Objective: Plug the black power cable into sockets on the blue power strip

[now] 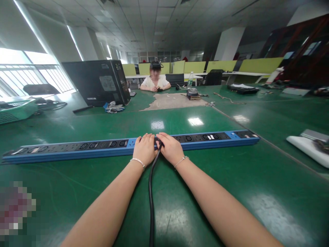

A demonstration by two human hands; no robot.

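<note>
A long blue power strip [208, 138] with black sockets lies across the green table. My left hand [145, 149] rests on the middle of the strip, its fingers together over the top. Close beside it, my right hand [170, 147] is closed around the end of a black cable [151, 192] at the strip. The cable runs from between my hands down towards the near edge of the view. Its plug end is mostly hidden by my fingers.
Beyond the strip on the green table [102, 128] are a black computer case [102, 82], gloves [113, 107] and a green basket [16, 111]. A white object [305, 147] lies at right. A person [155, 80] sits across the table near a bottle [190, 80].
</note>
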